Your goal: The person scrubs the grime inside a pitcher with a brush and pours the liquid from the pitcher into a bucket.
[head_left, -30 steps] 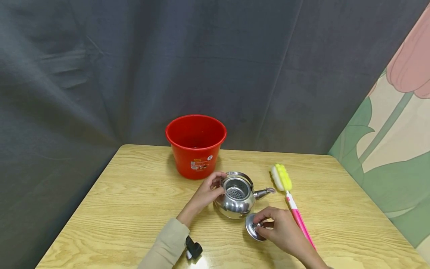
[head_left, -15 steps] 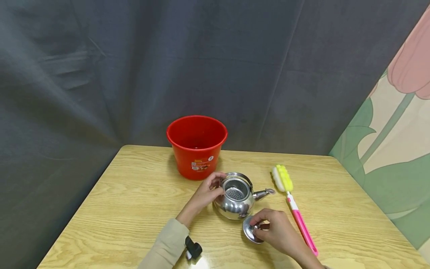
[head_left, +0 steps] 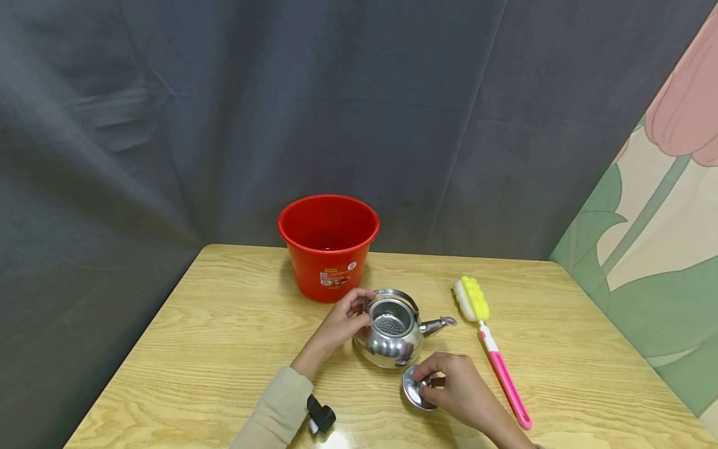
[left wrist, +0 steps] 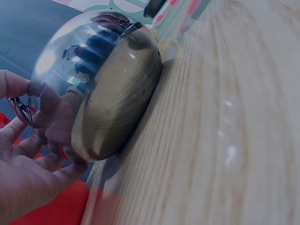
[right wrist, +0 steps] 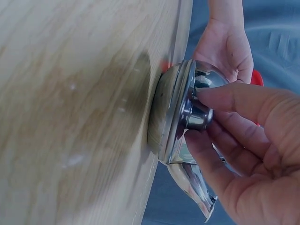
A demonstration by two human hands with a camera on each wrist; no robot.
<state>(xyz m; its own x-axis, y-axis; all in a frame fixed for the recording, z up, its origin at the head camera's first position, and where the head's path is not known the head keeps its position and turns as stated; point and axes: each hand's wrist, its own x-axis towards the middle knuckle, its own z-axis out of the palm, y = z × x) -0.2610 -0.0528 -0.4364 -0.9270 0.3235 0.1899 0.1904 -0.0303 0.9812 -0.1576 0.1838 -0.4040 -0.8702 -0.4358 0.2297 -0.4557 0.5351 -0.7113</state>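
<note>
A shiny steel teapot (head_left: 387, 349) stands uncovered mid-table, a perforated strainer inside its mouth and its spout toward the right. My left hand (head_left: 342, 321) grips its left side; in the left wrist view the thumb is up by the handle's ring and the fingers spread along the teapot's round body (left wrist: 117, 103). In front of the teapot, my right hand (head_left: 457, 386) pinches the knob of the round steel lid (head_left: 411, 393). The right wrist view has thumb and fingertips on that knob (right wrist: 200, 116), the lid's underside close over the wood.
Behind the teapot, to its left, stands a red bucket (head_left: 331, 274). A cleaning brush (head_left: 507, 390) with a yellow and white sponge head and pink handle lies on the right. The wooden table (head_left: 224, 337) ends at a dark curtain (head_left: 336, 112).
The lid has come slightly left and toward the near edge, lower over the table, with the right hand on its knob. The teapot has shifted slightly left under the left hand.
</note>
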